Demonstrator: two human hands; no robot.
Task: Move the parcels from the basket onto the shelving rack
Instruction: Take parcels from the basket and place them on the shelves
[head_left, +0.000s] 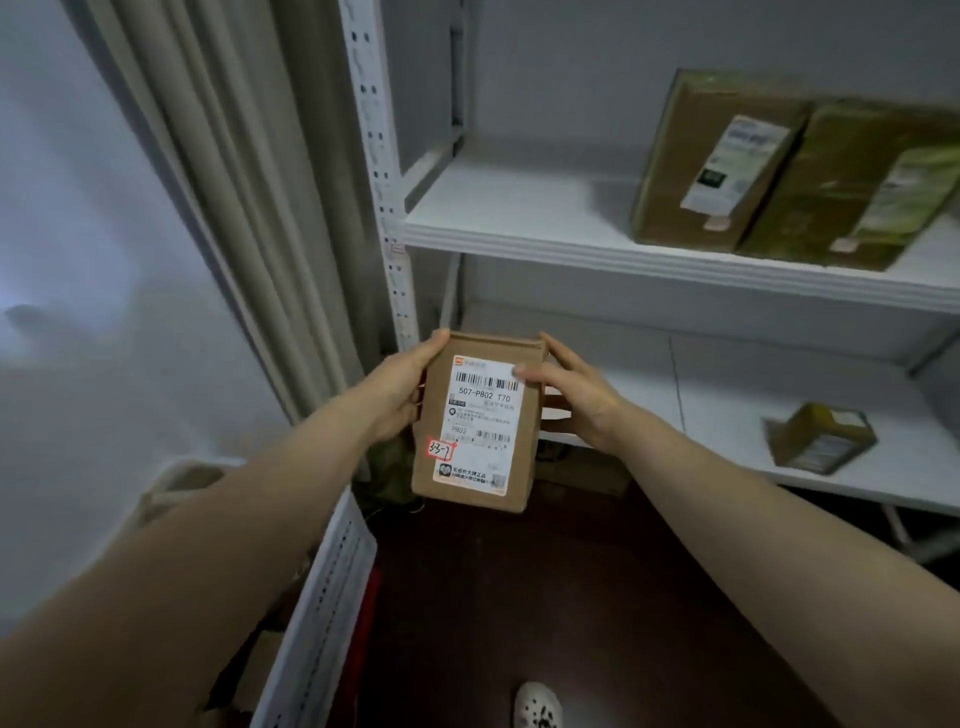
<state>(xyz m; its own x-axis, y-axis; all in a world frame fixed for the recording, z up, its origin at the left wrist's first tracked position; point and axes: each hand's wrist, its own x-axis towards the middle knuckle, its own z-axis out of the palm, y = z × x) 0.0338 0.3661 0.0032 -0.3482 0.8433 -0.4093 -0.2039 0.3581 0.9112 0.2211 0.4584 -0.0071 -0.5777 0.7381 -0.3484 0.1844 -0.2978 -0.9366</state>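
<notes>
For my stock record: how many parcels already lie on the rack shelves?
3. A brown box and a second box beside it on the upper shelf; a small box on the lower shelf. More may hide past the right edge.

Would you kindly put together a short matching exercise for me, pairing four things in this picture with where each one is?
Things:
1. labelled parcel
2. two large cartons
3. small carton
4. white shoe

Places:
A. lying askew on the lower shelf
B. on the dark floor
C. held between the left hand and the right hand
D. side by side on the upper shelf

Pairs: 1-C, 2-D, 3-A, 4-B.
</notes>
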